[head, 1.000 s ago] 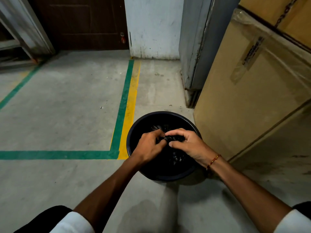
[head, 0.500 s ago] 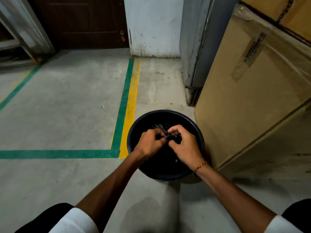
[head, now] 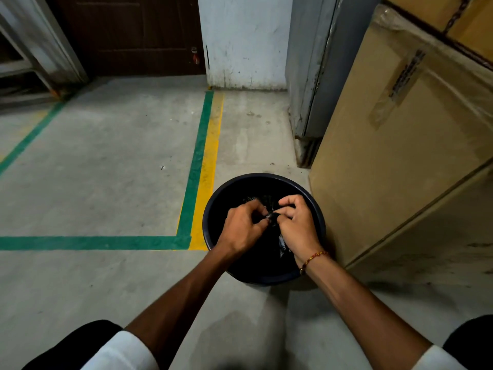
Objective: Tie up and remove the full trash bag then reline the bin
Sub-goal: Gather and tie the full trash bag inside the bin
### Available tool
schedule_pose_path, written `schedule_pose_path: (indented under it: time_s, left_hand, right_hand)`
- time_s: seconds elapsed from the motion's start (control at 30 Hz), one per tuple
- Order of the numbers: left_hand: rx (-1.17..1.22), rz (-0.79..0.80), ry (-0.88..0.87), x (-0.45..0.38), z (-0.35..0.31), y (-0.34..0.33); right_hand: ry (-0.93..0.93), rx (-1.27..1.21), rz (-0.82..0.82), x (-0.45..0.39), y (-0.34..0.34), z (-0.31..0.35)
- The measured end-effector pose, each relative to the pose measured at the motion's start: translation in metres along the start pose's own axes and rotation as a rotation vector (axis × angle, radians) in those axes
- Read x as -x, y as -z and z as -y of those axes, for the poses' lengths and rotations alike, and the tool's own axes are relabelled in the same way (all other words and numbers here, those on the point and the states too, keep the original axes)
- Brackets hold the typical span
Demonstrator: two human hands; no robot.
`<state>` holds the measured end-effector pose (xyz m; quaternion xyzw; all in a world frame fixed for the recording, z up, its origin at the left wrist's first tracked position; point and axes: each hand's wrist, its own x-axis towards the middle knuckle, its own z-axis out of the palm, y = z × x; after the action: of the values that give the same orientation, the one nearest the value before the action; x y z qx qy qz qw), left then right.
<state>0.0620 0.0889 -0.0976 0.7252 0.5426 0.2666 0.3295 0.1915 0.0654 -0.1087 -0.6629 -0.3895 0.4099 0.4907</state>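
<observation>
A round dark bin [head: 213,209] stands on the concrete floor beside a large cardboard box. Inside it sits a black trash bag [head: 262,200], its top gathered into a bunch at the bin's middle. My left hand [head: 241,227] pinches the gathered plastic from the left. My right hand [head: 298,222], with a red thread bracelet on the wrist, pinches the same bunch from the right. Both hands hover over the bin's mouth, fingertips almost touching. The bag's contents are hidden in the dark.
A big plastic-wrapped cardboard box [head: 400,145] stands right against the bin. A grey metal door frame [head: 309,76] is behind it. Green and yellow floor lines [head: 202,166] run left of the bin. A brown door [head: 128,36] is at the back.
My right hand has turned and drawn closer to the left one, fingers now curled over the bunched plastic. The bunch looks tighter. The bin has stayed in place.
</observation>
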Motion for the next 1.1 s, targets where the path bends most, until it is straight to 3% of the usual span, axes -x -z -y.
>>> schedule_pose_path:
  time_s: [0.17,0.33,0.53,0.63,0.83,0.93,1.1]
  left_hand:
    - [0.028,-0.011,0.077,-0.001,0.0,0.001]
    - [0.224,0.063,0.201,-0.001,0.0,0.0]
    - [0.173,0.04,0.211,-0.002,-0.003,-0.001]
    - [0.173,0.008,0.222,-0.004,-0.005,-0.001]
    - [0.495,0.099,0.323,-0.003,-0.011,-0.003]
    - [0.615,0.135,0.371,-0.005,-0.011,0.0]
    - [0.576,0.14,0.398,-0.006,-0.008,-0.002]
  right_hand:
    - [0.098,0.073,-0.013,0.005,-0.001,-0.001]
    - [0.018,-0.093,-0.05,0.001,0.001,0.005]
    - [-0.008,-0.144,-0.014,0.0,0.001,0.007]
    - [0.044,-0.058,0.023,0.0,0.004,0.003]
    - [0.069,0.113,0.035,-0.002,0.017,0.002]
    - [-0.023,-0.027,0.105,-0.002,0.017,0.004]
    - [-0.121,-0.169,0.195,-0.003,0.021,0.008]
